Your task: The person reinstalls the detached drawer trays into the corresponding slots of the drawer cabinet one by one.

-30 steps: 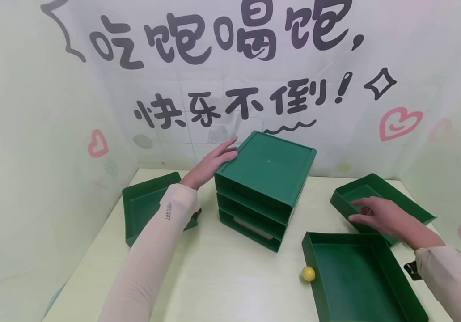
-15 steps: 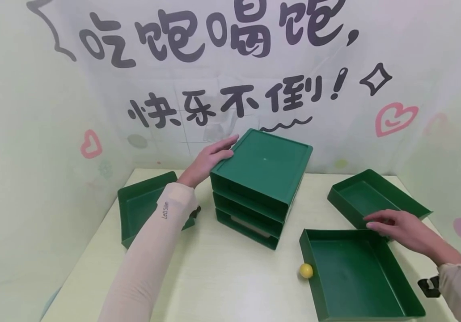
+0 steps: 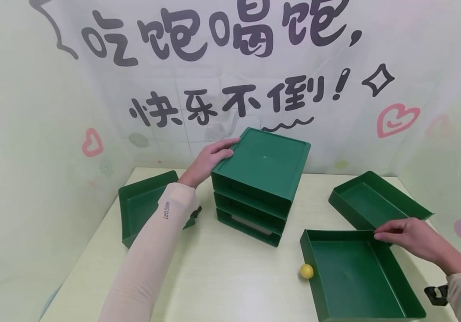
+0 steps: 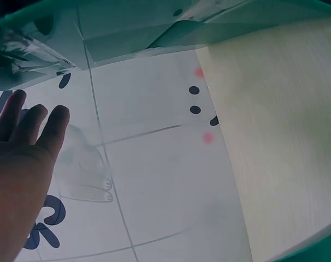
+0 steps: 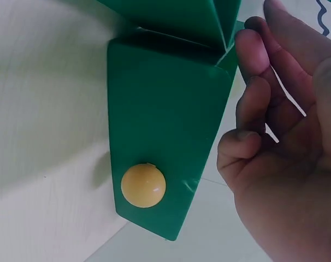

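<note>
Grained tabletop (image 3: 218,273), right hand (image 3: 419,241) pinching shallow drawer (image 3: 359,277), green plastic

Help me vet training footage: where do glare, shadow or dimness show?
Head: soft sheen on the tabletop; left wrist: left hand dark against the pale backdrop; right wrist: small glint on the yellow knob, soft shadow beside the green drawer.

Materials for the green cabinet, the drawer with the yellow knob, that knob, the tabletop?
Cabinet: likely molded plastic; uniform green, satin, ridged top edges.
Drawer: probably the same plastic; thin walls, soft sheen.
Knob: smooth and glossy, small highlight; plastic or painted wood, can't tell.
Tabletop: pale, fine straight grain in the left wrist view; wood or wood-look laminate.
</note>
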The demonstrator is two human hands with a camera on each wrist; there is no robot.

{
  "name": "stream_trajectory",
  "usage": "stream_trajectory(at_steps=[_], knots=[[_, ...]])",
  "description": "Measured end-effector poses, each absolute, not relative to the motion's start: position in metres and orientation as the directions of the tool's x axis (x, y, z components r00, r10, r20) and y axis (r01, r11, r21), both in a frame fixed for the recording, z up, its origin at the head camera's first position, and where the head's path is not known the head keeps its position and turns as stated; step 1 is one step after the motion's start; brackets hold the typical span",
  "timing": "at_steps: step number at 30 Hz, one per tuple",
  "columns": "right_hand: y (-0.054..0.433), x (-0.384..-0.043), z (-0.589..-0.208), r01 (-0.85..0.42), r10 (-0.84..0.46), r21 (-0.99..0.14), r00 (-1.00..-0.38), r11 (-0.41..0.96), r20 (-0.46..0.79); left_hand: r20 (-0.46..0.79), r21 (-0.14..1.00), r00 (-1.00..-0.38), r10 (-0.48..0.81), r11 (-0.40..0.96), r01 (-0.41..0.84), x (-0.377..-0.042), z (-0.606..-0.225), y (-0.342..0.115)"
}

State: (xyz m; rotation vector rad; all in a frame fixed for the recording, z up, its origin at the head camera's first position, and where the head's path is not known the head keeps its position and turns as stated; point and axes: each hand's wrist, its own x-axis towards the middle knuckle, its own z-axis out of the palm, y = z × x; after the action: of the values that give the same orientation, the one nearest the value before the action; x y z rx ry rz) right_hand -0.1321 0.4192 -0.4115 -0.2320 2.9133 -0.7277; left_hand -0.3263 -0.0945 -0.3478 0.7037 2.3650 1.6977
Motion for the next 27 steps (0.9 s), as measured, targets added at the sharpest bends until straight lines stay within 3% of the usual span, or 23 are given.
stream_trajectory(at_steps=[9, 19, 27], knots=[[0.413, -0.134, -0.416, -0.141, -0.195, -0.426, -0.977, 0.893, -0.085, 0.157, 0.923, -0.903, 0.399, 0.266, 0.278, -0.323, -0.347, -0.096], [0.407, -0.139, -0.419, -0.216, -0.212, -0.333, -0.976, 0.918, 0.050, 0.179, 0.930, -0.932, 0.315, 0.256, 0.265, -0.318, -0.351, -0.096], [0.405, -0.150, -0.423, -0.338, -0.310, -0.221, -0.938, 0.915, 0.153, 0.192, 0.930, -0.940, 0.281, 0.254, 0.266, -0.313, -0.351, -0.094]])
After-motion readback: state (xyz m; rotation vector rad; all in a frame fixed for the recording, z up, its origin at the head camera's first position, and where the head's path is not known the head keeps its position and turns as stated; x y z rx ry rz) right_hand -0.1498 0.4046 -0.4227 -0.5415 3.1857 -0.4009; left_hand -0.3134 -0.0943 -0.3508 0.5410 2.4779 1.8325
